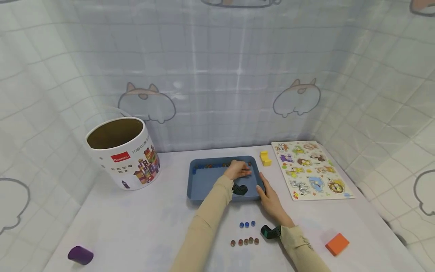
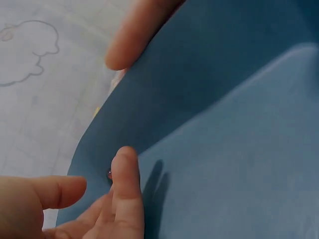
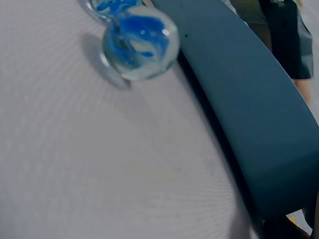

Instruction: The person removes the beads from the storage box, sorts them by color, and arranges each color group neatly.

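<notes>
A blue-grey tray (image 1: 205,187) holds a row of blue and reddish marbles (image 1: 209,166) along its back wall. My left hand (image 1: 238,170) reaches into its back right part, fingers extended and thumb apart. In the left wrist view, one reddish marble (image 2: 109,174) shows partly behind the left fingers (image 2: 127,181), and I see no grip on it. At the front right corner my right hand (image 1: 273,202) holds the tray, thumb over the rim and fingers along the outside. Three blue marbles (image 1: 247,224) lie before the tray, with several reddish-brown marbles (image 1: 246,241) nearer me.
A large white bucket (image 1: 119,170) stands at the left back. An animal puzzle board (image 1: 310,170) lies on the right, beside a yellow block (image 1: 266,159). An orange block (image 1: 337,244) is at the front right, and a purple cylinder (image 1: 80,255) at the front left.
</notes>
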`<state>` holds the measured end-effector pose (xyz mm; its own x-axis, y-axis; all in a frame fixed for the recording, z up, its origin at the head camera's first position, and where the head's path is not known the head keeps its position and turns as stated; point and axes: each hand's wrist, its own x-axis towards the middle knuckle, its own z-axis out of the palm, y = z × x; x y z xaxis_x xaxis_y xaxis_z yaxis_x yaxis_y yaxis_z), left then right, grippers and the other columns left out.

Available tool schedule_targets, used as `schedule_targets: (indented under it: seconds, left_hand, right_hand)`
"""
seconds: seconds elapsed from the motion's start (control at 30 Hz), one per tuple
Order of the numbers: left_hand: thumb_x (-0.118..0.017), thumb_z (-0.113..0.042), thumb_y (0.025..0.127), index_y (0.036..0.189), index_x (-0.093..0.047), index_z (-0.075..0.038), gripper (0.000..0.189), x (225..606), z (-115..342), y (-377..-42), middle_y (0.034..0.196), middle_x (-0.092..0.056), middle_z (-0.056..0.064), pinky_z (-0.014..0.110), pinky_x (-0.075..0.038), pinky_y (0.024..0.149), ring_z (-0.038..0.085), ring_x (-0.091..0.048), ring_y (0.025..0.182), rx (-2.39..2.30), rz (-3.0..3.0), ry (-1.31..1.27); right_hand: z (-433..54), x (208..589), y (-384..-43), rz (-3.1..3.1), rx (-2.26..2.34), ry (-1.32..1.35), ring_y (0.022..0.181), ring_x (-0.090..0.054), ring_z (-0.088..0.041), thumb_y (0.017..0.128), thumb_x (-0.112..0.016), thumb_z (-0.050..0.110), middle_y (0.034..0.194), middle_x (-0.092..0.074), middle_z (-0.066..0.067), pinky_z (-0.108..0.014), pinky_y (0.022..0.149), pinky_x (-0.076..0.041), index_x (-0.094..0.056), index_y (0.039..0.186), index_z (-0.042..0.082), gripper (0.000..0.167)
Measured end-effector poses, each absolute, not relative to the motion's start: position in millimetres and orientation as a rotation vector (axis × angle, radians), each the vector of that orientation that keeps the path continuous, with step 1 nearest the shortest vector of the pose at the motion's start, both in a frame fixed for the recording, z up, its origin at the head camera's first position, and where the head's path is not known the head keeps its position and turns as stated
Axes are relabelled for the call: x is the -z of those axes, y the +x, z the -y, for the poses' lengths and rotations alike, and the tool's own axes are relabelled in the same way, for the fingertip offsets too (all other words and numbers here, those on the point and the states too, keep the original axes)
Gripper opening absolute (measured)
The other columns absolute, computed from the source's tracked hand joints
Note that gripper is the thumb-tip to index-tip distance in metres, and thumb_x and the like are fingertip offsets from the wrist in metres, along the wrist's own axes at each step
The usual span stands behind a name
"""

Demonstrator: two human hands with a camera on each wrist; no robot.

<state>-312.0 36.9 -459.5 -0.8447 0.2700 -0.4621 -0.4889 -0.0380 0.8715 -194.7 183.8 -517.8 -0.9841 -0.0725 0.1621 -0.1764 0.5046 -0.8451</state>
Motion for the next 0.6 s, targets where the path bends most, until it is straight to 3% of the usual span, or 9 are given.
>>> schedule_targets:
  seconds: [0.03, 0.1, 0.27, 0.37, 0.6]
  left_hand:
    - [-0.045, -0.004, 0.1, 0.14, -0.039, 0.012, 0.044, 459.3, -38.1, -312.4, 0.133, -0.055, 0.027, 0.034, -0.053, 0.095, 0.034, -0.064, 0.113, -1.922, -1.72, -0.225]
    - [-0.045, -0.004, 0.1, 0.137, -0.044, 0.012, 0.04, 460.8, -40.9, -313.2, 0.132, -0.055, 0.027, 0.034, -0.053, 0.095, 0.033, -0.067, 0.105, -1.884, -1.731, -0.206]
    - [-0.053, 0.003, 0.096, 0.12, -0.058, 0.014, 0.028, 463.3, -45.5, -311.0, 0.095, -0.066, 0.017, 0.031, -0.057, 0.086, 0.017, -0.067, 0.07, -1.77, -1.758, -0.149]
    - [-0.056, 0.005, 0.094, 0.119, -0.059, 0.014, 0.027, 462.3, -45.8, -307.6, 0.082, -0.063, 0.011, 0.031, -0.057, 0.086, 0.017, -0.067, 0.069, -1.742, -1.738, -0.114]
    - [-0.058, -0.001, 0.095, 0.12, -0.06, 0.012, 0.028, 458.8, -34.9, -300.6, 0.08, -0.064, 0.007, 0.028, -0.058, 0.08, 0.015, -0.067, 0.071, -1.716, -1.717, 0.001]
  right_hand:
    - [-182.8, 518.0, -194.7, 2.633, -1.498, 0.222, 0.148, -0.019, -0.036, 0.105, -0.041, 0.031, 0.161, -0.02, -0.015, -0.052, 0.119, -0.018, -0.019, 0.156, 0.009, 0.059]
    - [-181.4, 519.1, -195.1, 2.631, -1.497, 0.23, 0.148, -0.019, -0.036, 0.105, -0.04, 0.031, 0.161, -0.021, -0.016, -0.053, 0.119, -0.018, -0.019, 0.156, 0.009, 0.059]
    - [-181.5, 519.0, -194.4, 2.618, -1.473, 0.237, 0.147, -0.022, -0.037, 0.105, -0.041, 0.03, 0.16, -0.023, -0.017, -0.054, 0.117, -0.02, -0.021, 0.155, 0.008, 0.058]
    - [-183.2, 516.9, -193.1, 2.627, -1.474, 0.217, 0.147, -0.022, -0.037, 0.105, -0.041, 0.031, 0.16, -0.023, -0.016, -0.054, 0.118, -0.02, -0.02, 0.155, 0.009, 0.059]
    - [-184.1, 514.1, -192.8, 2.65, -1.463, 0.232, 0.147, -0.021, -0.038, 0.106, -0.04, 0.032, 0.16, -0.021, -0.017, -0.055, 0.117, -0.02, -0.02, 0.155, 0.008, 0.059]
